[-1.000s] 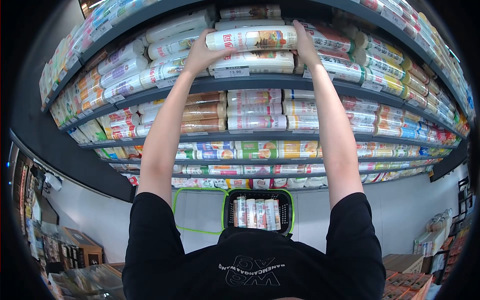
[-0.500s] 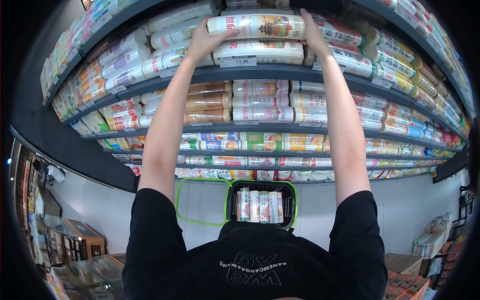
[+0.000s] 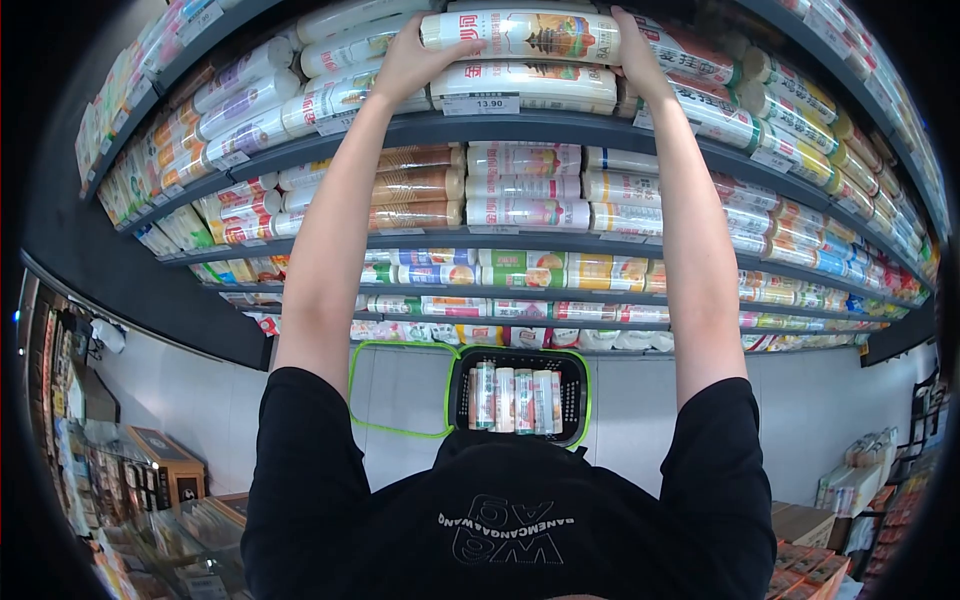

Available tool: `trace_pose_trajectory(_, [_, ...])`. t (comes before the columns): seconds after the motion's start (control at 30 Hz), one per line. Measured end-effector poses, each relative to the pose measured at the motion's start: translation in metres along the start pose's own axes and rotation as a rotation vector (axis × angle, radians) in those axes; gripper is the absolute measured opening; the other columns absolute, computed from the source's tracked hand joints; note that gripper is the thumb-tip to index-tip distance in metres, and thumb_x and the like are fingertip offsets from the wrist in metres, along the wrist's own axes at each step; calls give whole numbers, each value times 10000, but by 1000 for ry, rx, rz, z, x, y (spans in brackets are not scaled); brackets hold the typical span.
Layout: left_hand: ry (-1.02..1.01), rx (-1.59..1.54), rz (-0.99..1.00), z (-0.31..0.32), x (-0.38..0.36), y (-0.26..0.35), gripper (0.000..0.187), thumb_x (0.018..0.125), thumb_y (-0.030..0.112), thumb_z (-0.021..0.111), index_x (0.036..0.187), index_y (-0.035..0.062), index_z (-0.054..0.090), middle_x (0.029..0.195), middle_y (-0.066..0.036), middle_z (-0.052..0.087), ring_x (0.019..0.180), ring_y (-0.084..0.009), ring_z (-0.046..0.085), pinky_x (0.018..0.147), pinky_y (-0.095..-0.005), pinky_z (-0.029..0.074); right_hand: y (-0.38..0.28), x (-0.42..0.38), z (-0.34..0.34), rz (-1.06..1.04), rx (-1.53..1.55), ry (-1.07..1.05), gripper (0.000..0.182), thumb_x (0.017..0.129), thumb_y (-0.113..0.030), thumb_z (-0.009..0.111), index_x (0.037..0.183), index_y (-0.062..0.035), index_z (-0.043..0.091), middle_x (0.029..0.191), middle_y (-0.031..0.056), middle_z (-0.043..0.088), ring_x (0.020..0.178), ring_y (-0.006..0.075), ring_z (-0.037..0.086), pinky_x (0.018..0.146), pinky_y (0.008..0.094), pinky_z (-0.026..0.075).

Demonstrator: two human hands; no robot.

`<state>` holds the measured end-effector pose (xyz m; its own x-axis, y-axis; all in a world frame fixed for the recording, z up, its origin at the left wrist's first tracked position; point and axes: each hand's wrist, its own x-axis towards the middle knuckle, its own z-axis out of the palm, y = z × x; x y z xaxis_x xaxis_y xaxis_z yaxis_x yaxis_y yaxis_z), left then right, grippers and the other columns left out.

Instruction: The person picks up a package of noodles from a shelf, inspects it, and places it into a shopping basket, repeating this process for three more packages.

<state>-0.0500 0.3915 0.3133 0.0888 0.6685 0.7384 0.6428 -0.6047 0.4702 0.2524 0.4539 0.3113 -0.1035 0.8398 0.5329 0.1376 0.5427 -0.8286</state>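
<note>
Both of my hands are on a long clear-wrapped noodle pack [image 3: 535,36] with red characters and a tower picture, lying sideways on the upper shelf. My left hand [image 3: 420,62] grips its left end, the thumb across the front. At the right end, my right hand [image 3: 638,58] presses with its fingers along the side. A similar pack [image 3: 560,86] lies directly below, behind a price tag [image 3: 481,104] reading 13.90. Down on the floor, a black basket [image 3: 577,400] with a green rim holds several upright-looking noodle packs [image 3: 505,398].
Shelves [image 3: 400,130] of packaged noodles curve across the view on several levels. The basket's green handle [image 3: 400,343] lies out to its left on the grey floor [image 3: 625,410]. Cardboard boxes [image 3: 178,462] stand at lower left, and more goods stand at lower right.
The view has shifted slightly, with the shelves and basket a little higher in the frame. The pack has moved slightly up and right in view, with both hands still on it.
</note>
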Motion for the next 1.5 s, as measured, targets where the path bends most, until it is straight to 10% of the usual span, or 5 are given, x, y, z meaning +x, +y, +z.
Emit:
trace_pose_trajectory(0.53, [52,45,-45,0,-1,5,823,623,416,872,1156,-115,538,1040,-212,675,992,-281,658,868,-359,514,-45,-35,9,241,51,124,733,946,-564,387,1342,48,468,1353,247,491,1216,327,498,1013,408,374])
trace_pose_trajectory(0.7, [137,-160,-25,11,9,-30,766,866,544,592,1247,-116,515,1238,-275,574,1215,-334,523,1034,-378,383,-17,-17,0,-96,-67,53,793,903,-602,470,1346,56,463,1347,254,492,1208,363,495,971,440,414])
trace_pose_trajectory(0.8, [44,-165,-174,4,6,-11,736,935,543,460,1284,-104,501,1298,-281,532,1271,-344,468,1067,-376,334,-47,-37,5,95,-54,29,822,894,-606,493,1362,67,439,1376,262,463,1254,343,467,1026,407,369])
trace_pose_trajectory(1.23, [-27,-272,-153,-1,10,-9,623,918,460,556,1247,-69,546,1200,-233,613,1146,-295,567,972,-346,420,-14,-10,-17,16,-69,-33,898,828,-565,657,1400,70,380,1423,221,427,1334,277,392,1092,330,302])
trace_pose_trajectory(1.5, [135,-55,-111,8,7,-8,597,893,473,595,1159,-61,603,1137,-257,633,1109,-335,594,957,-376,436,-17,-14,-2,33,-334,4,896,843,-615,562,1384,79,392,1418,277,412,1335,334,395,1095,364,306])
